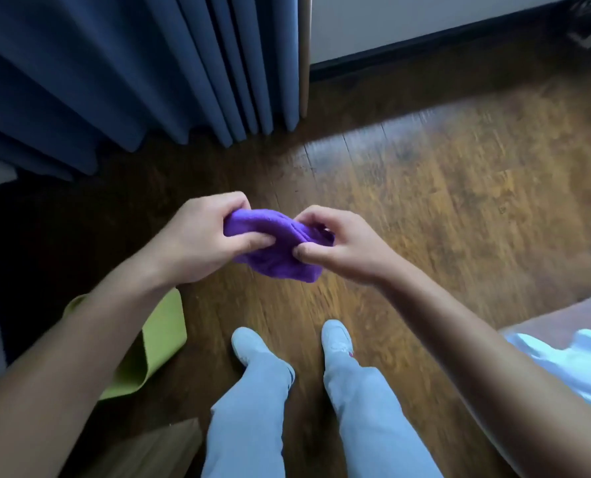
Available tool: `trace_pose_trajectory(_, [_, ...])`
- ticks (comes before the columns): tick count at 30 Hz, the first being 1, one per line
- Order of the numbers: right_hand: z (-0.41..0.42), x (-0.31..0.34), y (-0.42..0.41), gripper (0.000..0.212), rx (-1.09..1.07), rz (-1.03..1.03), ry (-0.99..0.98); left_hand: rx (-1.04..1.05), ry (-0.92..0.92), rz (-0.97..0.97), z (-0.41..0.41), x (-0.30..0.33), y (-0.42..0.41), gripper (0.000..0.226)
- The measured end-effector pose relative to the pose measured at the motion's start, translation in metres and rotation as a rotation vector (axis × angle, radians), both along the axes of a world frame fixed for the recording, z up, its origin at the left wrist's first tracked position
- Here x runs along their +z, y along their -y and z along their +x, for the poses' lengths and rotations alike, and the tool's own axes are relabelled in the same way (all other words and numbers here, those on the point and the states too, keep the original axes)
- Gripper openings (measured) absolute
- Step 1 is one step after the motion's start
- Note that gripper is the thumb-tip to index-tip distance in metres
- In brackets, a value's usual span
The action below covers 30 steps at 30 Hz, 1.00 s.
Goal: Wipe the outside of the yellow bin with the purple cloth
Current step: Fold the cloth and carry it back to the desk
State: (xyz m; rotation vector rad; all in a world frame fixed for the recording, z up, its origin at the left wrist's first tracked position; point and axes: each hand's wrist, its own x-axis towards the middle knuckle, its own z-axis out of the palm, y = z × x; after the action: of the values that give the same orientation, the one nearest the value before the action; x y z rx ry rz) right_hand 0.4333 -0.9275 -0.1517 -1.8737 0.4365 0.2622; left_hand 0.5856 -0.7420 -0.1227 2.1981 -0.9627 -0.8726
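A bunched purple cloth (275, 248) hangs in the air in front of me, above the wooden floor. My left hand (201, 239) grips its left end, thumb on top and fingers curled round it. My right hand (339, 244) pinches its right end between thumb and fingers. The yellow bin (161, 343) stands on the floor at the lower left, beside my left foot; my left forearm hides most of it, and only a yellow-green side shows.
Dark blue curtains (132, 70) hang at the upper left down to the floor. A white wall with a dark skirting (425, 50) runs along the back right. White fabric (577, 360) lies at the right edge. My two feet stand on the wooden floor (442, 201).
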Motion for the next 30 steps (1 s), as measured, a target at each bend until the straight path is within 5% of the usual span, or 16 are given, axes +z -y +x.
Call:
trace_pose_trajectory(4, [-0.008, 0.098, 0.007, 0.04, 0.131, 0.003, -0.023, 0.018, -0.096, -0.176, -0.001, 0.1, -0.008, 0.026])
trace_pose_trajectory(9, [-0.007, 0.206, -0.004, 0.035, 0.276, -0.071, 0.032, -0.026, -0.157, -0.283, 0.012, 0.207, -0.027, 0.028])
trace_pose_trajectory(14, [-0.005, 0.281, -0.027, 0.044, 0.217, 0.228, 0.121, -0.014, -0.103, -0.313, 0.022, 0.273, -0.057, 0.036])
trace_pose_trajectory(17, [0.007, 0.316, -0.052, 0.031, 0.116, 0.267, 0.236, 0.125, -0.087, -0.398, 0.016, 0.282, -0.073, 0.036])
trace_pose_trajectory(23, [0.035, 0.363, -0.093, 0.029, -0.111, 0.139, 0.377, 0.651, 0.386, -0.436, -0.023, 0.302, -0.099, 0.033])
trace_pose_trajectory(30, [0.038, 0.397, -0.129, 0.006, -0.079, 0.088, 0.487, 0.676, -0.303, -0.643, -0.067, 0.339, -0.108, 0.054])
